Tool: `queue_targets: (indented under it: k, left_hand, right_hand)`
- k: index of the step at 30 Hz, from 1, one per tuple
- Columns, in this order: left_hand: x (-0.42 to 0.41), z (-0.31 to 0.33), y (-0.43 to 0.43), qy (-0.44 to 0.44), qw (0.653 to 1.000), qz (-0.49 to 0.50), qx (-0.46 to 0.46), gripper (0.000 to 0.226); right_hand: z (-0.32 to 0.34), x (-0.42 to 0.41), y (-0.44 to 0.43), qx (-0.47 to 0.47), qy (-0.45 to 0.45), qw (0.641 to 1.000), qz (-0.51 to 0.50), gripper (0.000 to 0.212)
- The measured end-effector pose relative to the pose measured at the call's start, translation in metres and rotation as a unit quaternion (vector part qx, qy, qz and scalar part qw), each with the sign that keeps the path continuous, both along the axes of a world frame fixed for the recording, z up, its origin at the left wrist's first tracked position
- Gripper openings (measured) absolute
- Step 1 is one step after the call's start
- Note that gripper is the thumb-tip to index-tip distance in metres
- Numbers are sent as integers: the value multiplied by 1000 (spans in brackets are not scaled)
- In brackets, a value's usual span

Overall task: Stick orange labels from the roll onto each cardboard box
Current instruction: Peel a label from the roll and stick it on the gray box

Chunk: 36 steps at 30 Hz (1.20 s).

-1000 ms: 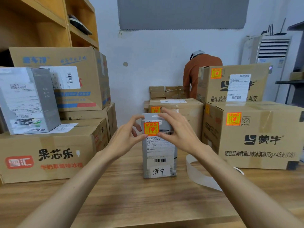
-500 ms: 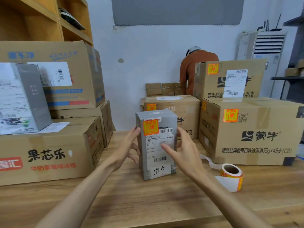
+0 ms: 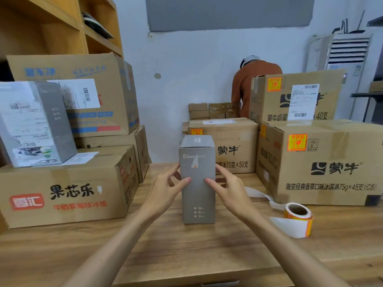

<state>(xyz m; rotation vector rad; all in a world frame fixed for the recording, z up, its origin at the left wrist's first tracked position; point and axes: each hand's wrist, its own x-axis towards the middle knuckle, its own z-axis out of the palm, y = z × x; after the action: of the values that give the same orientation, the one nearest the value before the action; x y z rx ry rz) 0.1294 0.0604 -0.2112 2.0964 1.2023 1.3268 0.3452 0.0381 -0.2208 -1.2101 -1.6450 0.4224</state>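
Observation:
A tall grey box (image 3: pixel 198 179) stands upright on the wooden table (image 3: pixel 186 249), a plain printed face toward me; its orange label is out of sight. My left hand (image 3: pixel 165 188) grips its left side and my right hand (image 3: pixel 227 188) its right side, thumbs on the front. The roll of orange labels (image 3: pixel 297 214) lies on the table to the right, white backing strip trailing out. Orange labels show on the big box at right (image 3: pixel 297 142), the box stacked above it (image 3: pixel 274 84) and the middle rear box (image 3: pixel 196 131).
Stacked cardboard boxes (image 3: pixel 62 193) fill the left side, with another grey box (image 3: pixel 35 123) on top. Large boxes (image 3: pixel 323 168) crowd the right. A person in an orange top (image 3: pixel 244 85) bends behind them. Wooden shelves (image 3: pixel 62 23) stand at upper left.
Both hands dropped from the orange label to the grey box's sides and turned it, so the labelled face is now hidden. The view shifted, bringing the label roll into sight.

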Motion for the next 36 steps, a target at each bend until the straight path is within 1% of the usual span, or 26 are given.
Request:
queue_targets:
  k: [3, 6, 8, 11, 13, 15, 16, 18, 20, 24, 27, 29, 31, 34, 36]
  left_hand:
    - [-2, -3, -2, 2, 1000, 28, 5, 51]
    - [-1, -2, -5, 9, 999, 31, 10, 54]
    - [-2, 1, -6, 6, 999, 30, 11, 56]
    - [-8, 6, -9, -5, 998, 65, 17, 58]
    - [-12, 10, -14, -2, 992, 107, 64, 45]
    - [-12, 13, -23, 18, 982, 118, 146, 28]
    - [-8, 15, -30, 37, 976, 110, 184, 25]
    - [9, 13, -43, 89, 964, 68, 239, 23]
    - [35, 7, -50, 144, 957, 4, 253, 24]
    - [102, -10, -50, 226, 956, -107, 156, 23]
    - [151, -24, -47, 245, 953, -161, 83, 29]
    - [179, -32, -46, 245, 949, -190, 50, 33]
    - [200, -39, -47, 223, 949, -223, 26, 31]
    - [213, -45, -47, 195, 951, -242, 2, 17]
    - [213, -47, -44, 186, 955, -230, -21, 9]
  right_hand:
    - [-1, -1, 0, 4, 9, 1000, 14, 51]
    - [-1, -3, -1, 10, 9, 1000, 24, 50]
    - [1, 1, -2, -4, 7, 999, 35, 50]
    - [5, 12, -5, -28, -31, 999, 21, 61]
    - [8, 25, -13, -28, -75, 997, 4, 63]
    - [14, 42, -24, -17, -136, 991, -10, 50]
    - [17, 53, -31, -10, -168, 986, -17, 41]
    - [22, 76, -42, -6, -226, 973, -37, 25]
    - [26, 101, -51, -25, -266, 962, -57, 15]
    - [29, 147, -68, -91, -315, 940, -93, 15]
    - [21, 177, -79, -131, -339, 927, -99, 10]
    - [11, 192, -84, -134, -339, 926, -95, 14]
    - [3, 202, -89, -140, -329, 929, -98, 18]
    - [-7, 211, -94, -161, -294, 939, -79, 18]
    - [-13, 214, -93, -151, -291, 942, -78, 20]
